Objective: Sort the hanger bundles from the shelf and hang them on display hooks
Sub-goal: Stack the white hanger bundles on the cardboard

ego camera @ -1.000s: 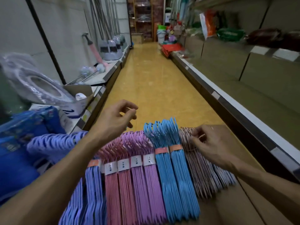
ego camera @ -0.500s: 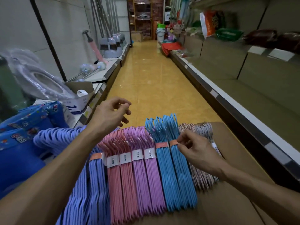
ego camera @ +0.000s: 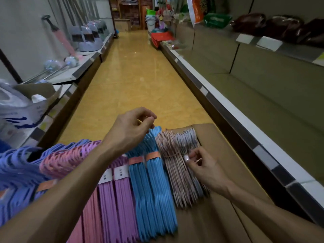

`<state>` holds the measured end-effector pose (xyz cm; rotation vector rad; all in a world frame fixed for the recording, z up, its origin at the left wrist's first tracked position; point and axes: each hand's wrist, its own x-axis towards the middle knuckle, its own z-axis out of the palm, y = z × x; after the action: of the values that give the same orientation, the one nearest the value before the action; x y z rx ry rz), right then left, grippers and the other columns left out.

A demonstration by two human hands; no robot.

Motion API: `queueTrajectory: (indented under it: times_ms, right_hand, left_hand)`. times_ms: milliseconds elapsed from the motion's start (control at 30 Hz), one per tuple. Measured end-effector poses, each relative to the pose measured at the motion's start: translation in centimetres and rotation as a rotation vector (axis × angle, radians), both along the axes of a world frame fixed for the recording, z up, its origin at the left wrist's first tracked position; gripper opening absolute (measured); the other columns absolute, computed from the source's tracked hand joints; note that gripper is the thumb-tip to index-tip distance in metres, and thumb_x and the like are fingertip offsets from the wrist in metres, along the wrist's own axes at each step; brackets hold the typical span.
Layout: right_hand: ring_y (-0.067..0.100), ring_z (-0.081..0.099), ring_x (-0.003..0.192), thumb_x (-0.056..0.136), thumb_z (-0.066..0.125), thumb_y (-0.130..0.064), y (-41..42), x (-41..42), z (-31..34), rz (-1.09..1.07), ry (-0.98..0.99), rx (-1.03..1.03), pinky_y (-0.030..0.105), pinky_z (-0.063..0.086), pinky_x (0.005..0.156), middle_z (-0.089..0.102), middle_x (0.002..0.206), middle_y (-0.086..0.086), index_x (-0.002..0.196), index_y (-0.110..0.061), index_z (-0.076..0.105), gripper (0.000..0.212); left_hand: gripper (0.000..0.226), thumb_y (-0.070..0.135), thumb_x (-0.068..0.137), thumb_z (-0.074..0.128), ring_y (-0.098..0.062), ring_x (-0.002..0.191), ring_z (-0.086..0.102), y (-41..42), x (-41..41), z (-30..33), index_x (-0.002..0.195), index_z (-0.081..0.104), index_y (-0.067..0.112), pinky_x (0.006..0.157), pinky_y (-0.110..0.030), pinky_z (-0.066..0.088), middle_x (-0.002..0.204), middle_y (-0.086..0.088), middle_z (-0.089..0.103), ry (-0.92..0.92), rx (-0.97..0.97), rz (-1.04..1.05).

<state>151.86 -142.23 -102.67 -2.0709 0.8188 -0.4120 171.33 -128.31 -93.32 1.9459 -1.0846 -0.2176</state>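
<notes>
My right hand [ego camera: 203,165] pinches the band of the grey hanger bundle [ego camera: 188,151], far right of the blue bundles [ego camera: 152,172]; it runs lengthwise toward me. My left hand [ego camera: 129,127] hovers over their hooks, fingers curled around nothing I can see.

Banded hanger bundles lie side by side on a cardboard surface [ego camera: 228,155] — periwinkle bundles [ego camera: 15,172], pink bundles [ego camera: 70,160], purple bundles [ego camera: 115,199], blue bundles [ego camera: 152,181] — with pale pink-and-grey bundles [ego camera: 177,155] rightmost, hooks pointing away.

Narrow aisle, yellow tiled floor [ego camera: 133,71], shelving [ego camera: 263,88] both sides.
</notes>
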Motion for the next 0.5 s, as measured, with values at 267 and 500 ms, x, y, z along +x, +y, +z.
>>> queueTrajectory:
  times_ms: [267, 500]
  right_hand:
    - [0.018, 0.038, 0.133, 0.087, 0.07, -0.042, -5.2, -0.2, -4.5, -0.121, 0.174, -0.059, 0.041, 0.041, 0.109, 0.035, 0.146, 0.0, 0.149, -0.027, 0.027, 0.078]
    - [0.028, 0.035, 0.134, 0.073, 0.072, -0.063, -7.5, 2.6, -8.2, -0.121, 0.374, -0.077, 0.046, 0.04, 0.107, 0.027, 0.15, 0.007, 0.155, -0.031, -0.002, 0.115]
  left_hand:
    - [0.022, 0.026, 0.097, 0.055, -0.024, 0.109, 0.057, -6.4, -1.9, -4.5, 0.112, 0.067, 0.015, 0.095, -0.037, 0.042, 0.109, -0.004, 0.068, -0.512, 0.234, -0.225]
    - [0.034, 0.039, 0.099, 0.039, -0.026, 0.129, 0.044, -11.5, -2.2, -7.8, 0.122, 0.057, 0.021, 0.118, -0.043, 0.018, 0.124, -0.002, 0.061, -0.833, 0.558, -0.213]
